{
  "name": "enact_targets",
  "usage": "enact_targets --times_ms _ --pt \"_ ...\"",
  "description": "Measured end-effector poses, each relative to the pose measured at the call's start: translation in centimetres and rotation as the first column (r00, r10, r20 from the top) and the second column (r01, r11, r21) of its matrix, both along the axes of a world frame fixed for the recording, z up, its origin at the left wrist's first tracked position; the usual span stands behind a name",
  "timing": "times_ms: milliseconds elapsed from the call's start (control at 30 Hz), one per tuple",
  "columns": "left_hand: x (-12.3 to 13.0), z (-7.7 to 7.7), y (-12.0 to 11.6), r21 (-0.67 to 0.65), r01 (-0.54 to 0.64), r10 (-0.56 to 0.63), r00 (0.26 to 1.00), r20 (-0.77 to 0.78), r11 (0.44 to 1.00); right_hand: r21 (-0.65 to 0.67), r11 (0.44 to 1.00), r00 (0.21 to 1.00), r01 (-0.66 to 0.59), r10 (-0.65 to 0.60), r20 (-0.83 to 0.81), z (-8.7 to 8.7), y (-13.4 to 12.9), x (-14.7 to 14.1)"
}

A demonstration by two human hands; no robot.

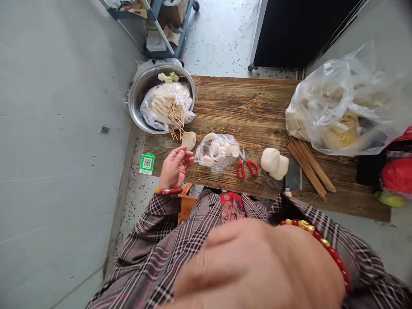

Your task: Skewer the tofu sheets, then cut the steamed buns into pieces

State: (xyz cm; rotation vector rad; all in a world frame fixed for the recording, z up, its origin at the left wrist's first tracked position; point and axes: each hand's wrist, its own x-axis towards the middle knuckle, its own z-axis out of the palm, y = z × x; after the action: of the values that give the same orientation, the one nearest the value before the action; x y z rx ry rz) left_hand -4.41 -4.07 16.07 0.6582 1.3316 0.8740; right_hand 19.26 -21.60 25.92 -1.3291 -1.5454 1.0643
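Observation:
My left hand is over the table's front left edge, thumb and fingers drawn together; what they hold, if anything, I cannot make out. Just beyond its fingertips is a flat pale dough piece. To its right, a clear plastic bag covers several small dough pieces. My right hand is raised close to the camera, large and blurred, so its fingers are unclear. Red-handled scissors lie beside the bag. Further right are two larger lumps of white dough.
A metal basin at the back left holds bagged dough on wooden skewers. More skewers lie right, near a phone-like dark slab. A large plastic bag fills the back right. A QR card is at left.

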Motion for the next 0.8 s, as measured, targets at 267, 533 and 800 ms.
enact_targets --times_ms 267,533,800 --pt "-1.8 -5.3 0.2 0.008 0.043 -0.040 0.975 -0.218 0.999 -0.148 0.986 0.990 0.070 -0.051 0.128 -11.0 7.1 1.5" --pt "-3.2 -10.2 1.3 0.085 0.145 -0.080 0.850 -0.520 0.986 -0.179 0.940 0.845 0.290 -0.163 0.510 -24.6 2.2 2.4" --pt "-5.3 -13.6 5.7 0.089 0.055 0.032 0.652 -0.757 0.995 -0.149 0.911 0.634 0.385 -0.144 0.760 -27.5 2.8 0.6"
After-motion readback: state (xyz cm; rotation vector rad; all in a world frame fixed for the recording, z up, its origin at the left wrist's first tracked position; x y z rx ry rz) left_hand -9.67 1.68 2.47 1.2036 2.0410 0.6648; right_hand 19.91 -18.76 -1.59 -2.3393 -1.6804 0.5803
